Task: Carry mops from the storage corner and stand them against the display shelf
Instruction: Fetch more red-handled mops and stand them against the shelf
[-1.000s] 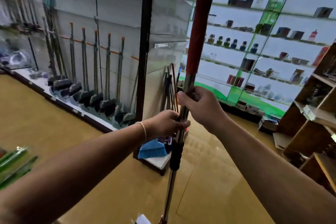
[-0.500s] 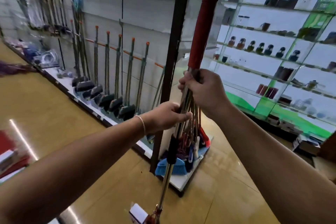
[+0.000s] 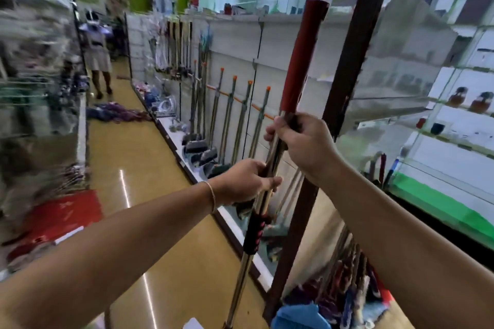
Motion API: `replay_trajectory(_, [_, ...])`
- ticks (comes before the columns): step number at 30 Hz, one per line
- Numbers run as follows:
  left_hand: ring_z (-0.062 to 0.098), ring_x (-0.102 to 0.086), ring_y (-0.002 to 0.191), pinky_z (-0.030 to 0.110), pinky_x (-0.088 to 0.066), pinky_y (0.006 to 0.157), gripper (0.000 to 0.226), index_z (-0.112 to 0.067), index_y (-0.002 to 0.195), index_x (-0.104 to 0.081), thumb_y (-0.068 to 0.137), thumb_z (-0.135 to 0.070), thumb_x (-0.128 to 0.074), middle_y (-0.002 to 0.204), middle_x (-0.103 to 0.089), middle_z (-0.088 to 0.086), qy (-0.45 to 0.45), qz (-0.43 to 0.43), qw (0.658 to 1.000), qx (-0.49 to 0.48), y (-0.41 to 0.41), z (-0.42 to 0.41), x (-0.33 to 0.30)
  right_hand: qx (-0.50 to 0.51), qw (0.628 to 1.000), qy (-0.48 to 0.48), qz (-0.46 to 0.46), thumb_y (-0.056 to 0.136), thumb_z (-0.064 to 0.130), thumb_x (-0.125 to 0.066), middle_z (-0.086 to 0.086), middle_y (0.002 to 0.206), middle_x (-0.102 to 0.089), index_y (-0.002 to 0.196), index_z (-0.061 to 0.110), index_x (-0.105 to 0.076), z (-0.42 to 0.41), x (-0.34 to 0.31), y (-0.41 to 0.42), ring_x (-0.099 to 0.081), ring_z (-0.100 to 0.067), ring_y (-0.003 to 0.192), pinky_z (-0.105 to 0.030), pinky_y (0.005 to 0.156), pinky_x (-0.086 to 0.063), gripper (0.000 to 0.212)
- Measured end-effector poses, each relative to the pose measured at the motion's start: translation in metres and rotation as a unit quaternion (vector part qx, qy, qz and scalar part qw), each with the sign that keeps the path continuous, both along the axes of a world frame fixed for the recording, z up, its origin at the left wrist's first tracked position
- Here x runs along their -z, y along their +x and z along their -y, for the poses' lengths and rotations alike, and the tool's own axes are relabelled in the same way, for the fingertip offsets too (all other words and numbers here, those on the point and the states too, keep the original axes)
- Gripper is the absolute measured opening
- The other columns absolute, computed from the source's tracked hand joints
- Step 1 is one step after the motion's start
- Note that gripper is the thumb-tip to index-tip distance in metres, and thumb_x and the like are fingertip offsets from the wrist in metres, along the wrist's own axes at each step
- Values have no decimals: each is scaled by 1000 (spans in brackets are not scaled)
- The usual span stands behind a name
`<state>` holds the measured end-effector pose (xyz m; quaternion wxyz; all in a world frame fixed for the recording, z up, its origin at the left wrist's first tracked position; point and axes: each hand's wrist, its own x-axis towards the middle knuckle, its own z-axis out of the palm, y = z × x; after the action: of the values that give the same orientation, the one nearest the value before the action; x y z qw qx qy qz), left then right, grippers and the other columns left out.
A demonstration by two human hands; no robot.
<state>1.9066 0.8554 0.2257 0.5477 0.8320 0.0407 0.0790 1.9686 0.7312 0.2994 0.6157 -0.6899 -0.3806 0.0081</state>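
Observation:
I hold a mop upright in front of me: a steel pole with a red grip at the top and a black collar lower down. My right hand is closed on the pole just under the red grip. Lower on the same pole my left hand is closed too. The mop's head is out of view below. Along the white display shelf to the right stands a row of mops with orange-tipped handles.
A dark brown post marks the shelf's near end, with a bundle of brooms at its foot. The tan-floored aisle runs ahead; a person walks far down it. Purple goods lie on the floor, red packages at left.
My view has swung left, down the aisle, so the row of mops and the end post now sit further right. Both hands keep their grip on the pole.

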Motion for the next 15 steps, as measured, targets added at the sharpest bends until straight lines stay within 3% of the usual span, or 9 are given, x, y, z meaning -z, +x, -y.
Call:
replay_trajectory(2, [39, -65, 99, 57, -49, 96, 34, -8, 96, -70, 86, -40, -68, 101, -68, 22, 3, -15, 1000, -22, 24, -20, -2, -33, 999, -12, -2, 101, 13, -55, -22, 94, -70, 97, 1, -67, -20, -3, 28, -70, -31, 92, -47, 93, -56, 17])
replay_trajectory(4, [38, -66, 96, 57, -50, 95, 30, -11, 92, -70, 85, -40, -69, 97, -70, 20, 8, -25, 999, -47, 44, -39, -3, -63, 998, -10, -8, 100, 14, -55, -24, 98, -69, 96, 3, -66, -40, -4, 54, -69, -34, 95, -49, 95, -55, 16])
replay_trajectory(7, [36, -67, 95, 57, -51, 93, 24, -17, 88, -70, 85, -40, -67, 95, -72, 14, 20, -33, 995, -94, 68, -65, -2, -101, 995, -19, -2, 101, 25, -55, -19, 94, -72, 90, 12, -66, -71, -4, 85, -70, -34, 93, -50, 93, -56, 19])
replay_trajectory(10, [38, -65, 99, 58, -51, 93, 23, -20, 87, -70, 86, -43, -67, 98, -70, 15, 31, -48, 989, -134, 83, -93, 4, -143, 990, -21, 7, 101, 24, -56, -11, 90, -73, 95, 18, -63, -105, 0, 105, -71, -28, 89, -38, 86, -59, 12])
replay_trajectory(12, [33, -66, 99, 56, -52, 93, 25, -21, 91, -69, 85, -45, -66, 99, -71, 12, 35, -58, 986, -154, 90, -112, 8, -166, 986, -23, 8, 100, 22, -58, -7, 89, -73, 97, 18, -64, -128, 3, 118, -71, -24, 89, -32, 84, -58, 8])
replay_trajectory(15, [32, -65, 104, 53, -51, 96, 31, -13, 102, -68, 89, -40, -65, 106, -70, 14, 32, -69, 979, -187, 101, -140, 15, -188, 981, -42, 11, 98, 24, -59, -7, 94, -74, 95, 19, -65, -165, 11, 137, -70, -26, 93, -33, 87, -57, 8])
